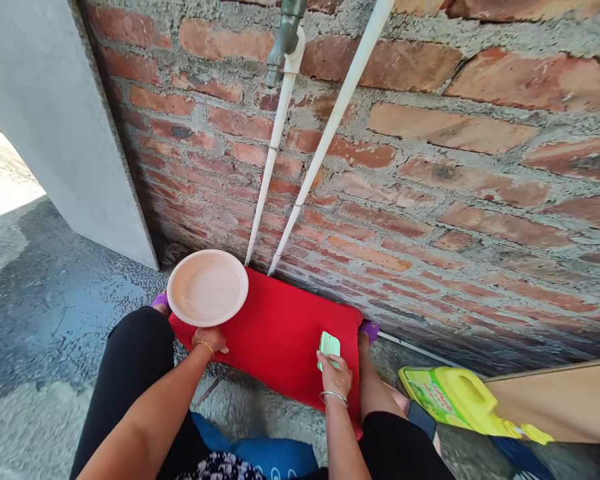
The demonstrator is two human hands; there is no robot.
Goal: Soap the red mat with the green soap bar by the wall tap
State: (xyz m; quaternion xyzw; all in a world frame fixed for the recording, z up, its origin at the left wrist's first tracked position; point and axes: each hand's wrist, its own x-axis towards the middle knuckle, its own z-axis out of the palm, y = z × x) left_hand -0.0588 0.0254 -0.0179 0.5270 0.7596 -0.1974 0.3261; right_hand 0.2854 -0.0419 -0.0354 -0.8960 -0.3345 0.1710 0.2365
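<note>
My left hand (211, 339) is at the near rim of a pale pink basin (207, 287), with its fingers hidden under it. The basin is held above the left end of a red mat (275, 320), and its inside looks bare. Closed around a light green scrub brush (330, 344) is my right hand (336, 375), over the mat's right part. The brush's flat back faces up, so I cannot see any bristles. The mat has a smooth top and a fuzzy edge, and stretches between my two feet.
A brick wall (380, 200) rises in front, with two white pipes (325, 137) and a tap (283, 43). A grey slab (75, 133) stands at left above wet concrete (100, 287). At right lies a yellow detergent jug (450, 397) by a brown board (565, 400).
</note>
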